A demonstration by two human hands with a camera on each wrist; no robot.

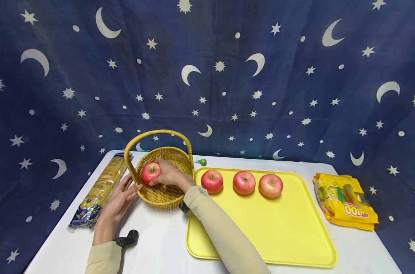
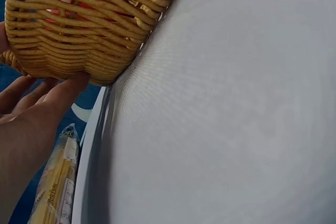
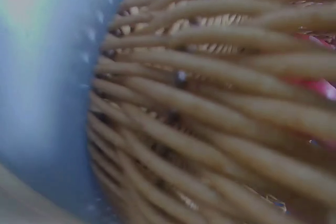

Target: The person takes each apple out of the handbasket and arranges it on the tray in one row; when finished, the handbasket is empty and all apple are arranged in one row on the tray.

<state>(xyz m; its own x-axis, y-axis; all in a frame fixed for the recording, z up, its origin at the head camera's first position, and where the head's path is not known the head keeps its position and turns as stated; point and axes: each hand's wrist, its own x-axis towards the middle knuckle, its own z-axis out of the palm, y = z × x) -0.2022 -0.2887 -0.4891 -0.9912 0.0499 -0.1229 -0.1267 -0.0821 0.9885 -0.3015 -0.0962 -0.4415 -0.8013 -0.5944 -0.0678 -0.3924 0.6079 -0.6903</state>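
Note:
In the head view my right hand (image 1: 169, 174) reaches into the wicker basket (image 1: 163, 201) and holds a red apple (image 1: 150, 173), its thumb and fingers about the fruit's right side. The apple is near the basket's left inner wall, below the arched handle (image 1: 157, 132). My left hand (image 1: 120, 199) is at the basket's left side, with loosely extended fingers touching the outer wall. The left wrist view has these fingers (image 2: 68, 95) against the weave (image 2: 89, 35). Close weave (image 3: 210, 93) fills most of the right wrist view, and the right hand is hidden there.
A yellow tray (image 1: 269, 236) lies right of the basket, with a row of three apples (image 1: 243, 182) near its far edge. Bagged pasta (image 1: 101, 186) lies at left, a yellow packet (image 1: 344, 201) at right. A small green item (image 1: 202, 162) sits behind the tray.

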